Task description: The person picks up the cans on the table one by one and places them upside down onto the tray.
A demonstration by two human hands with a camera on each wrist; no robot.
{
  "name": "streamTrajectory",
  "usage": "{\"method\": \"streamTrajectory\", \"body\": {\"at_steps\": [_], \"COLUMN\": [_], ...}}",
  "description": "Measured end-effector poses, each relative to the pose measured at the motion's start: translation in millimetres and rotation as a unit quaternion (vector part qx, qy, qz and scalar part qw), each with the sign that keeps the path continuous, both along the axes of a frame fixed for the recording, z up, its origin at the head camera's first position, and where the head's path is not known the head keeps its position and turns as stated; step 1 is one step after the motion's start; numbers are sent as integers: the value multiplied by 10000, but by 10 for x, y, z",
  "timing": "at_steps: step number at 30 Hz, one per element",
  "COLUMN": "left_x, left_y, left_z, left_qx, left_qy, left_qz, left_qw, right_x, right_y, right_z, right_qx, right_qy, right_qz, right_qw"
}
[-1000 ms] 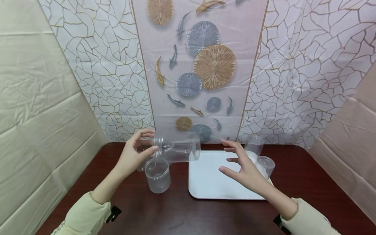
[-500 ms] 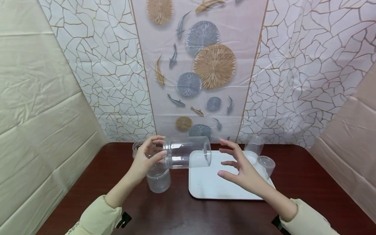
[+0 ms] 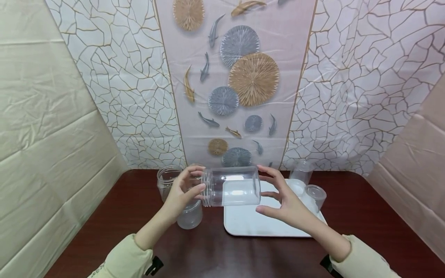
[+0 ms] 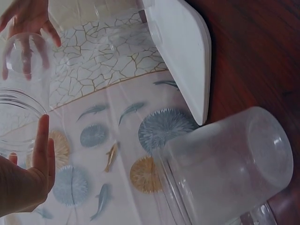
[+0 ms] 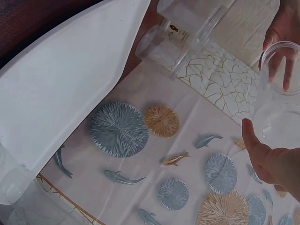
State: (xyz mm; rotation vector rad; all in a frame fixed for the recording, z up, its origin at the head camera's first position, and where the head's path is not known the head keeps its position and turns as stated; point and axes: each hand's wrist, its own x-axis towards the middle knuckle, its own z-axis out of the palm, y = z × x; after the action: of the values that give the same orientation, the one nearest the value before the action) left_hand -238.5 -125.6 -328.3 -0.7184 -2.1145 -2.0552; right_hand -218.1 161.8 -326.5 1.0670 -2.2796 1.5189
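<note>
A clear, wide-mouthed plastic jar lies sideways in the air, its threaded neck to the left. My left hand grips that neck, thumb in front and fingers behind. Around the jar's base end, my right hand has its fingers spread, fingertips right at the edge. In the right wrist view, the right thumb overlaps the jar's side near its base. Below and behind the left hand stand a short clear jar and another clear jar with a threaded mouth, both partly hidden.
A white tray lies on the dark red table, under and right of the held jar. Toward the tray's right side are a clear container and a smaller clear cup-like one. A patterned cloth hangs behind.
The left hand has carried the jar rightward and slightly down, until its base reached the right hand's fingertips. The jars on the left are less covered. The right hand has barely moved.
</note>
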Motion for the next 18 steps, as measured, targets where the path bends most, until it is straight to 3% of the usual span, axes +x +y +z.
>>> {"method": "streamTrajectory", "body": {"at_steps": [18], "left_x": [-4], "left_y": [111], "left_z": [-81], "left_qx": [-57], "left_qy": [-55], "left_qz": [-151], "left_qw": [9999], "right_x": [-26], "right_y": [2], "right_z": [-8], "right_qx": [-161], "right_qy": [225], "right_qz": [174], "right_qw": [9995]}}
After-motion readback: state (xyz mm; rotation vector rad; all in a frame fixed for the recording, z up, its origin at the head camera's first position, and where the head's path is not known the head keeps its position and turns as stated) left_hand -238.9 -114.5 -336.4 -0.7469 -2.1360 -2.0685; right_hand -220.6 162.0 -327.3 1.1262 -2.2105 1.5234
